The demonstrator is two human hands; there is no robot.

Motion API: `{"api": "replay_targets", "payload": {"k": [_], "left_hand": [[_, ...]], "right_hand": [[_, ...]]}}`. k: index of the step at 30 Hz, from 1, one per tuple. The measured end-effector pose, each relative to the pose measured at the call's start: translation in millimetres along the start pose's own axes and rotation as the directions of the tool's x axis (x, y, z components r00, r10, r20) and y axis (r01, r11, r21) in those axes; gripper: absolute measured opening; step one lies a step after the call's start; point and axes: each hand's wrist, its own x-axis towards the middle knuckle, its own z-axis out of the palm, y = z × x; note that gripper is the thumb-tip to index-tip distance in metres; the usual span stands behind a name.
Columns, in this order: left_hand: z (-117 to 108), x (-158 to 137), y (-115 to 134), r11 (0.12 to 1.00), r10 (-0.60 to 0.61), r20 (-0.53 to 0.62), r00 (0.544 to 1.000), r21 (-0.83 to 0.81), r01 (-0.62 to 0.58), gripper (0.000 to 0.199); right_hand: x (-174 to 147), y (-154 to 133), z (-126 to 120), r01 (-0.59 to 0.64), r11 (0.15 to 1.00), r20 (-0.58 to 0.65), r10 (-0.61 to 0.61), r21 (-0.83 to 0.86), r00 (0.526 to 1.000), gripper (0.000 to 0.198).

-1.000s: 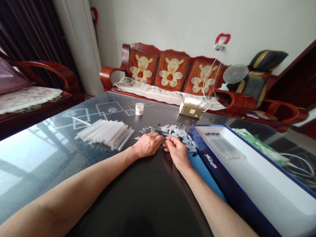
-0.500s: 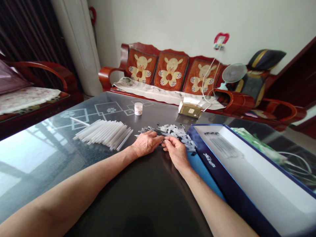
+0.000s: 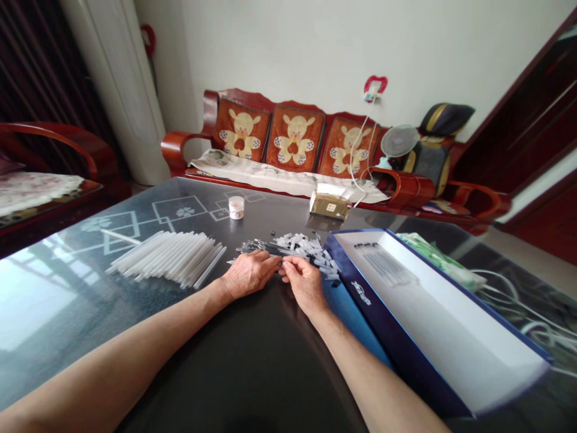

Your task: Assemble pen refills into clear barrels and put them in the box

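My left hand (image 3: 253,274) lies low over the table with fingers bent together, its fingertips meeting those of my right hand (image 3: 304,282). The right thumb and forefinger are pinched. Whatever small piece they hold is too small and hidden to name. Just behind the hands are thin dark pen refills (image 3: 259,246) and a heap of small white and black pen parts (image 3: 311,248), probably caps. To the left lies a stack of translucent whitish pen barrels (image 3: 171,258). On the right, a long blue box (image 3: 455,337) with a white inside holds a row of pens (image 3: 383,261).
A small white cup (image 3: 236,207) and a tissue pack (image 3: 330,204) stand farther back on the dark glossy table (image 3: 202,373). Beside the box lie a green plastic package (image 3: 442,258) and white cables (image 3: 536,300). A wooden sofa (image 3: 180,150) is beyond.
The camera view has shifted, so everything appears farther left and slightly lower. Both hands stay together in front of the refills, fingertips still touching.
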Motion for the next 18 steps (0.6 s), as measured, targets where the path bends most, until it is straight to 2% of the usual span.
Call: {"api": "replay_targets", "payload": {"k": [7, 18], "left_hand": [[3.4, 0.2, -0.1, 0.976, -0.059, 0.031, 0.998, -0.209, 0.064, 0.032], [-0.1, 0.7, -2.4, 0.993, 0.012, -0.074, 0.997, -0.113, -0.02, 0.029]], "right_hand": [[0.0, -1.0, 1.1, -0.01, 1.0, 0.008, 0.01, -0.027, 1.0, 0.025], [0.8, 0.2, 0.8, -0.018, 1.0, 0.073, 0.019, -0.014, 0.997, 0.026]]}}
